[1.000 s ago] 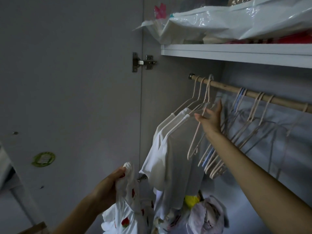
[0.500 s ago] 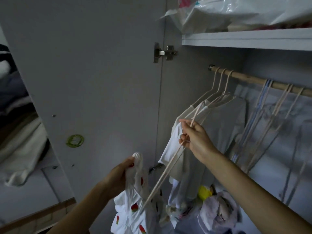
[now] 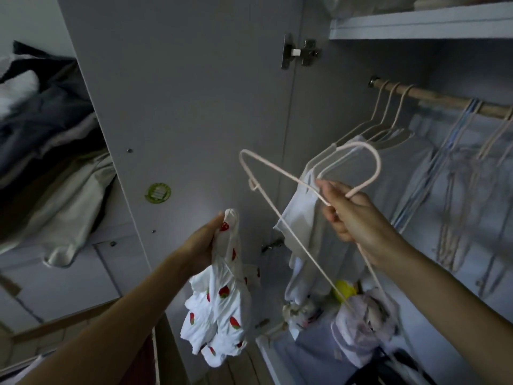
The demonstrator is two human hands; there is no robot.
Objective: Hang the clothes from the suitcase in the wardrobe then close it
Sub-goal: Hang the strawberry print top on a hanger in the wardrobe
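The fingers of the right hand [image 3: 358, 215] curl round the neck of a pale pink wire hanger [image 3: 280, 215], just below its hook. The fingers of the left hand [image 3: 204, 245] pinch the top of a white strawberry-print garment [image 3: 219, 309], which hangs bunched below the grip.

The wardrobe [image 3: 416, 26] stands open, its door [image 3: 177, 93] swung out to the left. The wooden rail [image 3: 444, 100] sits above and to the right of both hands, carrying white tops [image 3: 311, 195] and bare hangers.

The hanger's long axis runs diagonally, from upper left to lower right. The garment lies just left of that bar, apart from it. The left hand is nearer the garment opening; the judged next move is threading the hanger's end into it.
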